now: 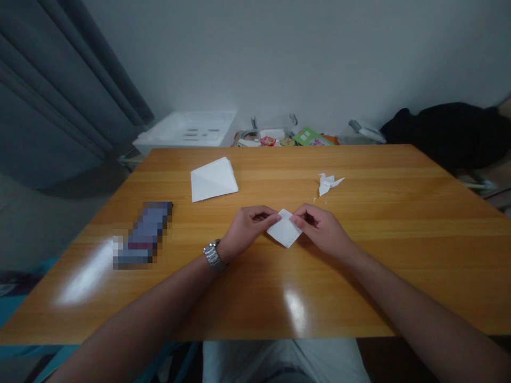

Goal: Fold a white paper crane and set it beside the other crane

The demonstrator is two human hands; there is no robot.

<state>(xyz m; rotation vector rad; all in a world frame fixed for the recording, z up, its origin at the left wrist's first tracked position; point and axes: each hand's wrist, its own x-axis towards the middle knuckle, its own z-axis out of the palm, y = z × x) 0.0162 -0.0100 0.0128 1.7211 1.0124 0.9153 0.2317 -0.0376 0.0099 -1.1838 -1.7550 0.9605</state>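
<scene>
Between my two hands is a small white folded paper (285, 232), shaped like a diamond with one corner pointing toward me. My left hand (252, 223), with a metal watch on its wrist, pinches the paper's left side between thumb and fingers. On the opposite side my right hand (319, 227) grips it the same way, thumb on top. Beyond the right hand stands a white paper crane (328, 183), with tiny white scraps near it. A stack of white paper sheets (214, 181) lies farther back on the left.
The wooden table (399, 213) has a blurred-out phone-like object (146, 234) on its left. Past the far edge are a white plastic tray (195, 127), a green packet (311, 136) and other small items. A black cloth-like heap (447, 133) sits beyond the right corner.
</scene>
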